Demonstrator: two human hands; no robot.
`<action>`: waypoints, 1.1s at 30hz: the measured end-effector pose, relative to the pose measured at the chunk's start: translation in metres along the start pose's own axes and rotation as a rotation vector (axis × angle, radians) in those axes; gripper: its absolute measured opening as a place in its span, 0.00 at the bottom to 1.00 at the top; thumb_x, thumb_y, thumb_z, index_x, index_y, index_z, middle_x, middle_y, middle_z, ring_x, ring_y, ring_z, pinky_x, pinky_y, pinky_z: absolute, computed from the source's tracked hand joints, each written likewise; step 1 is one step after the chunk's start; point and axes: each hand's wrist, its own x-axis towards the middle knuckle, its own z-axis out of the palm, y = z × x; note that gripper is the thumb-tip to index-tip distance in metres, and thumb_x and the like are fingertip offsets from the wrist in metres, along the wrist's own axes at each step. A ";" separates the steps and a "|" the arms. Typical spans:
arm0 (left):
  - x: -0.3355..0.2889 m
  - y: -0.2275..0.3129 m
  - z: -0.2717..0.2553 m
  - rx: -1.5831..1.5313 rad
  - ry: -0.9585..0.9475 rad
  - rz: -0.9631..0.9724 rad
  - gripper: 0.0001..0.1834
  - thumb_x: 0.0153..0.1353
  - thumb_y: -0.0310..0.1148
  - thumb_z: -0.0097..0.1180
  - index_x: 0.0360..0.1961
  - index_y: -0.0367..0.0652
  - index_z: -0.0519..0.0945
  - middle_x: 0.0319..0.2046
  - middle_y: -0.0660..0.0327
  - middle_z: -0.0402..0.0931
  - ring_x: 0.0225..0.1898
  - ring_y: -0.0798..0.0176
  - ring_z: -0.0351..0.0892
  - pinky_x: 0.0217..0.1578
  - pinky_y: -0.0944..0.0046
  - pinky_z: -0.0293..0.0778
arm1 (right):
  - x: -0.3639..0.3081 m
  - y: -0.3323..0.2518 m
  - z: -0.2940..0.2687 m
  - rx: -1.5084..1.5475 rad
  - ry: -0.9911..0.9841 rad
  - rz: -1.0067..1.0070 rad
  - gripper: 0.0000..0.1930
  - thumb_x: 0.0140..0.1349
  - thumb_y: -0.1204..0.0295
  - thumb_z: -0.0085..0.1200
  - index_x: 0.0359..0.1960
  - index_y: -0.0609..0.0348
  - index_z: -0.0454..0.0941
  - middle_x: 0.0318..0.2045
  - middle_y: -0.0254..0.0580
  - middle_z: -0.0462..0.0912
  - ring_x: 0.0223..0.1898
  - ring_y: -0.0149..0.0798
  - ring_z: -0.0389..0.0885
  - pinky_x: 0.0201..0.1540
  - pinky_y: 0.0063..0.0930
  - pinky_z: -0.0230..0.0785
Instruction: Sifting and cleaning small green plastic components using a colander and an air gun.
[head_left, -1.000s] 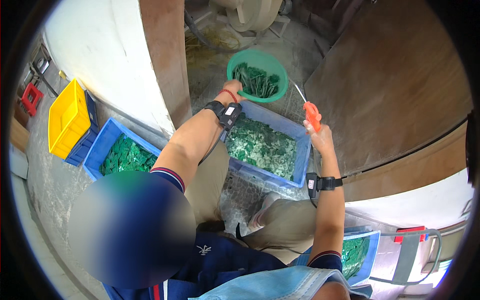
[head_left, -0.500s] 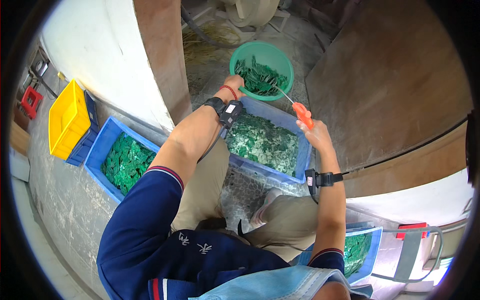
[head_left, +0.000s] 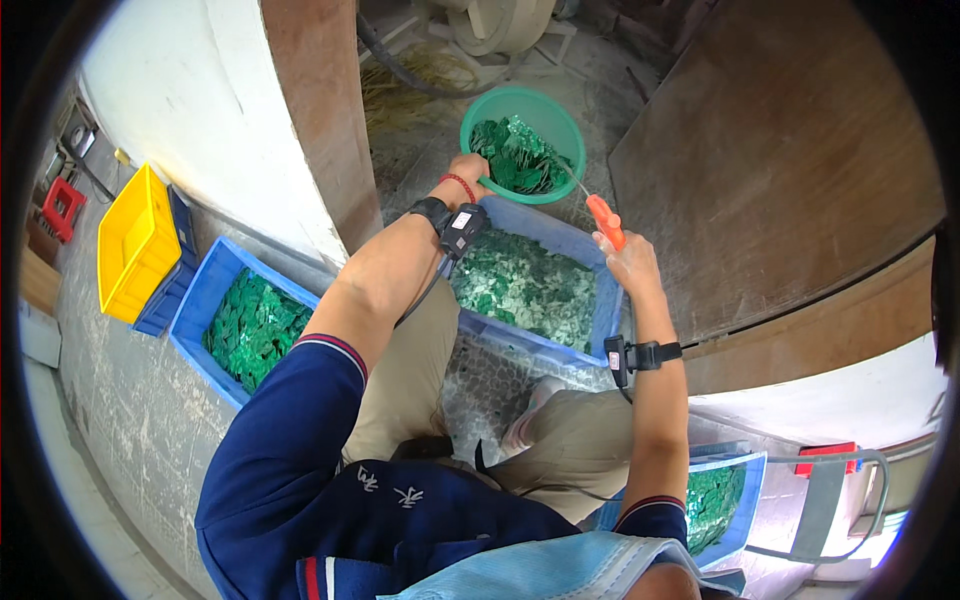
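Note:
My left hand [head_left: 470, 174] grips the near left rim of a round green basin [head_left: 574, 130], fingers closed over its edge. Dark green flat pieces [head_left: 515, 160] lie heaped in the basin, some raised and shiny on top. In my closed right hand [head_left: 632, 265] is an orange-handled tool [head_left: 606, 222] with a thin metal shaft. The shaft points up and left over the basin's right rim; its tip is hidden among the pieces. Just below the basin stands a blue crate [head_left: 607, 300] with more green pieces and whitish powder inside.
Left of my left arm is another blue crate [head_left: 184, 335] of green pieces, beside a yellow crate [head_left: 125, 245] stacked on a blue one. A third blue crate [head_left: 750, 505] sits at lower right. A brown board [head_left: 770, 170] curves along the right; a white wall [head_left: 200, 110] rises on the left.
The tool in my right hand has moved slightly to the right, and its shaft shows shorter. Pieces in the basin have shifted, with some raised and shinier. My left hand stays on the rim.

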 end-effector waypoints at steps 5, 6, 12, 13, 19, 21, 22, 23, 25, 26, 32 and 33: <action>0.001 0.003 0.007 -0.152 0.095 -0.032 0.11 0.41 0.14 0.37 0.31 0.30 0.63 0.36 0.45 0.62 0.38 0.40 0.70 0.34 0.40 0.72 | 0.000 0.005 -0.009 0.218 0.077 -0.022 0.24 0.51 0.53 0.51 0.28 0.68 0.75 0.25 0.58 0.76 0.32 0.53 0.76 0.35 0.39 0.66; 0.003 0.006 0.004 -0.349 -0.002 -0.045 0.13 0.41 0.13 0.36 0.32 0.30 0.62 0.38 0.44 0.60 0.39 0.39 0.69 0.36 0.37 0.70 | -0.003 0.004 -0.014 0.251 0.098 0.028 0.24 0.51 0.53 0.51 0.28 0.68 0.75 0.23 0.56 0.77 0.31 0.51 0.77 0.35 0.37 0.66; 0.025 -0.015 -0.037 1.396 -0.016 0.496 0.16 0.35 0.37 0.68 0.20 0.38 0.75 0.26 0.54 0.73 0.35 0.55 0.74 0.33 0.64 0.70 | 0.011 0.013 -0.004 0.330 0.132 -0.007 0.24 0.49 0.51 0.52 0.25 0.66 0.76 0.18 0.48 0.77 0.25 0.43 0.78 0.31 0.32 0.67; 0.019 -0.014 -0.029 1.398 -0.035 0.495 0.16 0.35 0.37 0.68 0.20 0.38 0.75 0.26 0.54 0.73 0.35 0.55 0.74 0.33 0.64 0.70 | 0.005 0.011 -0.004 0.348 0.113 0.031 0.24 0.49 0.50 0.52 0.25 0.66 0.76 0.18 0.49 0.77 0.24 0.43 0.78 0.30 0.31 0.67; 0.019 -0.013 -0.021 1.208 -0.230 0.610 0.11 0.39 0.29 0.60 0.22 0.36 0.72 0.27 0.51 0.69 0.32 0.52 0.73 0.32 0.57 0.70 | 0.000 0.016 -0.011 0.302 0.083 0.068 0.23 0.50 0.52 0.52 0.25 0.66 0.76 0.18 0.46 0.77 0.24 0.40 0.77 0.30 0.31 0.66; 0.051 -0.025 -0.030 0.865 -0.232 0.637 0.06 0.43 0.23 0.52 0.24 0.35 0.68 0.30 0.51 0.65 0.34 0.51 0.71 0.33 0.51 0.69 | -0.001 0.008 -0.017 0.314 0.069 0.068 0.23 0.50 0.52 0.52 0.25 0.66 0.75 0.18 0.46 0.76 0.24 0.39 0.77 0.30 0.31 0.66; 0.066 -0.030 -0.035 0.695 -0.231 0.650 0.04 0.45 0.20 0.48 0.24 0.35 0.66 0.32 0.51 0.63 0.36 0.50 0.70 0.34 0.48 0.69 | -0.002 0.003 -0.021 0.307 0.042 0.088 0.23 0.50 0.52 0.52 0.25 0.66 0.75 0.18 0.47 0.76 0.25 0.39 0.77 0.30 0.31 0.66; 0.079 -0.034 -0.043 0.524 -0.224 0.663 0.04 0.47 0.17 0.44 0.25 0.34 0.65 0.34 0.50 0.61 0.37 0.49 0.69 0.35 0.45 0.68 | -0.002 -0.001 -0.023 0.300 0.013 0.102 0.22 0.50 0.53 0.52 0.26 0.66 0.75 0.18 0.47 0.76 0.25 0.39 0.77 0.30 0.31 0.66; 0.100 -0.038 -0.065 0.988 -0.230 0.650 0.02 0.49 0.20 0.45 0.25 0.34 0.66 0.33 0.50 0.63 0.36 0.49 0.70 0.34 0.46 0.69 | -0.002 -0.002 -0.014 0.303 0.022 0.005 0.22 0.50 0.53 0.52 0.27 0.65 0.75 0.19 0.48 0.76 0.26 0.41 0.77 0.31 0.31 0.66; 0.105 -0.040 -0.076 0.999 -0.161 0.660 0.11 0.39 0.29 0.58 0.24 0.36 0.71 0.29 0.50 0.69 0.33 0.50 0.73 0.33 0.54 0.70 | 0.000 -0.004 -0.010 0.309 0.032 -0.075 0.22 0.50 0.54 0.52 0.27 0.65 0.75 0.20 0.50 0.76 0.27 0.43 0.77 0.32 0.32 0.66; 0.033 -0.016 -0.022 1.507 -0.143 0.569 0.14 0.40 0.32 0.64 0.21 0.36 0.70 0.29 0.52 0.71 0.34 0.56 0.73 0.32 0.60 0.72 | -0.008 0.016 -0.012 0.112 -0.092 -0.018 0.21 0.50 0.55 0.52 0.28 0.66 0.76 0.24 0.58 0.76 0.31 0.54 0.76 0.34 0.37 0.66; 0.074 -0.029 -0.067 1.187 -0.084 0.600 0.16 0.36 0.34 0.67 0.20 0.37 0.71 0.27 0.53 0.71 0.32 0.55 0.73 0.31 0.62 0.71 | -0.004 0.002 -0.009 0.119 -0.116 -0.078 0.21 0.50 0.55 0.52 0.28 0.66 0.76 0.24 0.58 0.76 0.31 0.54 0.76 0.34 0.37 0.66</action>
